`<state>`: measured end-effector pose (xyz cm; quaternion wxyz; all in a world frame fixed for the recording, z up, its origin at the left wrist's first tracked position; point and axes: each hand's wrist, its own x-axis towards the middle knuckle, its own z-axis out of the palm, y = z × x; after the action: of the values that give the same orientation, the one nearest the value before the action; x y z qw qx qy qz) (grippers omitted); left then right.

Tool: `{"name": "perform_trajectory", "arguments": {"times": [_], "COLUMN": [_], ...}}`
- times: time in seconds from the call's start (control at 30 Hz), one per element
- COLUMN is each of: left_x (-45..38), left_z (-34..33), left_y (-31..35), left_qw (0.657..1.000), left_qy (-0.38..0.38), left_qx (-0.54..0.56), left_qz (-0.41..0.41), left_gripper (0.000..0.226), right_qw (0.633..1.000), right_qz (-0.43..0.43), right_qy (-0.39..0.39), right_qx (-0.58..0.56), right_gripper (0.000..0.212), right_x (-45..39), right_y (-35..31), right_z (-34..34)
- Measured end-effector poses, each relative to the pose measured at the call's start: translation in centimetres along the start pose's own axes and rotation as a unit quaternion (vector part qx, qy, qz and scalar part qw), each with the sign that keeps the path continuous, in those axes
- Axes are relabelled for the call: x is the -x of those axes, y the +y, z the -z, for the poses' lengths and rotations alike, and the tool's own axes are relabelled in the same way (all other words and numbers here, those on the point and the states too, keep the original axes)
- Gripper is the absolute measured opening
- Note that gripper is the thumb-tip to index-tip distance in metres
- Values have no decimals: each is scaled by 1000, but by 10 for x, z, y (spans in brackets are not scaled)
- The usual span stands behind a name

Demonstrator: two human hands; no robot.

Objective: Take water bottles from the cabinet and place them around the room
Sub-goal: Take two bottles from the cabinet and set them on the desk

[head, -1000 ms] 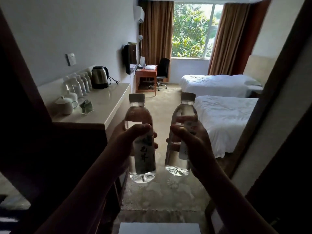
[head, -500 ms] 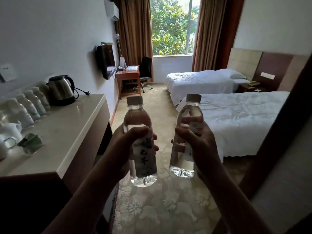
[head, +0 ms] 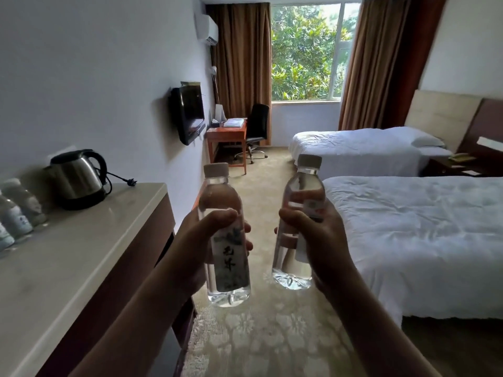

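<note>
Nearest the camera, 2 bare forearms reach forward, each hand carrying 1 water bottle upright over the patterned carpet [head: 261, 336]. The left hand [head: 196, 248] is wrapped around the left bottle [head: 227, 240] at its labelled middle, thumb laid across the front and fingertips curling round the far side, so the fingers are clamped on the bottle. The right hand [head: 318, 240] grips the right bottle [head: 298, 227] the same way, thumb in front and fingers closed behind; this bottle tilts slightly inward at the base. Both caps are on and both bottles look full. Holding them mid-body and upright, apart from each other, probably keeps them steady while walking and ready to set down base first.

Just to the left runs a pale counter [head: 81, 254] on a dark cabinet base. It carries a steel kettle [head: 77, 179] with its cord loose, and a row of small bottles [head: 19, 210] against the wall at the frame's edge. To the right is the near bed [head: 422, 235], made up in white.

Further on, a wall television [head: 187, 112] hangs on the left, with a wooden desk [head: 227, 134] and black office chair [head: 257, 126] beyond it. A second bed [head: 356, 148] and a nightstand [head: 451, 164] sit on the right. The curtained window [head: 304, 53] closes the far end, with an air conditioner [head: 207, 29] high beside it. The desk and nightstand look like likely spots for these 2 bottles.
</note>
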<state>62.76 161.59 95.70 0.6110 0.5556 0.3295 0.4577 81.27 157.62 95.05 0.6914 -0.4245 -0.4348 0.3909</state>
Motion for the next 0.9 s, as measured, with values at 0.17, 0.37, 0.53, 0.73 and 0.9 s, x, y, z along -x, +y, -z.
{"name": "perform_trajectory", "arguments": {"times": [0.17,0.37,0.53,0.73,0.9], "left_x": [-115,-283,-406,-531,-652], "left_z": [23,43,41,43,43], "left_y": [-12,-15,-19,-35,-57], "left_qw": [1000,998,997,996,996], "left_qy": [-16,-39,-64,-86,-77], "left_qx": [-9,-15,-13,-8,-40], "left_qz": [-1,-44,-34,-34,-35], "left_gripper": [72,68,68,68,61], "right_qw": [1000,996,993,992,993], "right_qz": [1,31,31,19,28], "right_qy": [-1,25,65,95,73], "right_qx": [29,75,89,82,92], "right_gripper": [28,43,38,48,36], "right_x": [-107,-258,-362,-480,-597], "right_y": [36,66,86,124,167], "right_z": [1,-5,10,28,45]}}
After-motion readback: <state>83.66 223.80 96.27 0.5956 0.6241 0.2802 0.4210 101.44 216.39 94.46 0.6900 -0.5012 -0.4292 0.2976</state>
